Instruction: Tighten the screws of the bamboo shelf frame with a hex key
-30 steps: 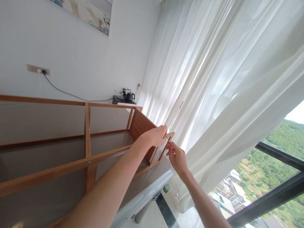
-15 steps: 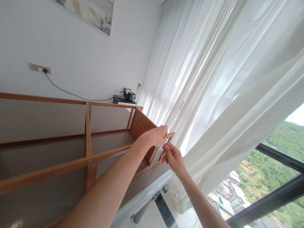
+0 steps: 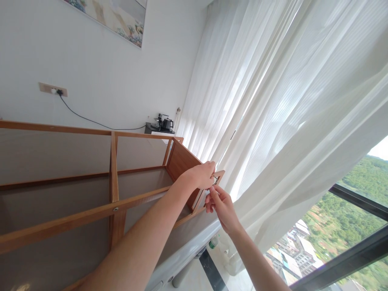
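A brown wooden frame [image 3: 75,218] with rails and a solid end panel [image 3: 183,163] stretches from the left to the middle. My left hand [image 3: 203,174] is bent over the near corner at its right end, fingers closed round the wood; the fingertips are partly hidden. Just below it, my right hand [image 3: 220,203] has thumb and index finger pinched on a thin metal hex key [image 3: 215,180], of which only a short piece shows. A round bolt head [image 3: 115,209] sits in the near rail where the middle post meets it.
White curtains [image 3: 257,105] hang close to the frame's right end, beside a window [image 3: 357,226]. A black kettle [image 3: 167,123] stands on a small cabinet at the back. A cord [image 3: 87,119] runs to the wall socket. A plastic bottle [image 3: 214,241] is on the floor below.
My right thumb and fingers have shifted slightly at the hex key, closer to my left hand. The left hand keeps its place on the frame. The view has tilted a little.
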Action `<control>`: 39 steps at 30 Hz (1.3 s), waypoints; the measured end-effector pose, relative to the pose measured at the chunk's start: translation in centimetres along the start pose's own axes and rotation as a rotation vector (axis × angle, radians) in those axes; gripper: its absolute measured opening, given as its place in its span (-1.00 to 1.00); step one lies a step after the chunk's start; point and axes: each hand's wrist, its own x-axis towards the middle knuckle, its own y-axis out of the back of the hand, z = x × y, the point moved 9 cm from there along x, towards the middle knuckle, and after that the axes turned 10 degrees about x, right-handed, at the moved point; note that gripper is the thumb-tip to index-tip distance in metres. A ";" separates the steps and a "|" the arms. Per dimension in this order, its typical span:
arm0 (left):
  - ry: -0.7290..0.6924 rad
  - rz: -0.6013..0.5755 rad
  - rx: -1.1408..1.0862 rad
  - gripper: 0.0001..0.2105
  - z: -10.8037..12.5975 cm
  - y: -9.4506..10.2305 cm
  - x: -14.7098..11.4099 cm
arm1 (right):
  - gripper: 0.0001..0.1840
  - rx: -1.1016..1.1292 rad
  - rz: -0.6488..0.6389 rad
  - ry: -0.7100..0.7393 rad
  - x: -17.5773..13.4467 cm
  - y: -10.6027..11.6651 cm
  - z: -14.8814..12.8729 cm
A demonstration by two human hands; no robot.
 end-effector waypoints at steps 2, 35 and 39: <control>0.005 -0.006 0.001 -0.85 0.1 0.1 -0.2 | -0.47 -0.057 0.022 0.057 0.0 0.3 -0.2; -0.008 0.012 0.001 -0.84 0.0 0.0 0.0 | -0.52 -0.814 0.160 0.262 0.6 4.1 -2.1; -0.013 0.018 0.002 -0.85 0.0 0.0 0.1 | -0.53 -0.791 0.119 0.220 0.6 3.7 -2.3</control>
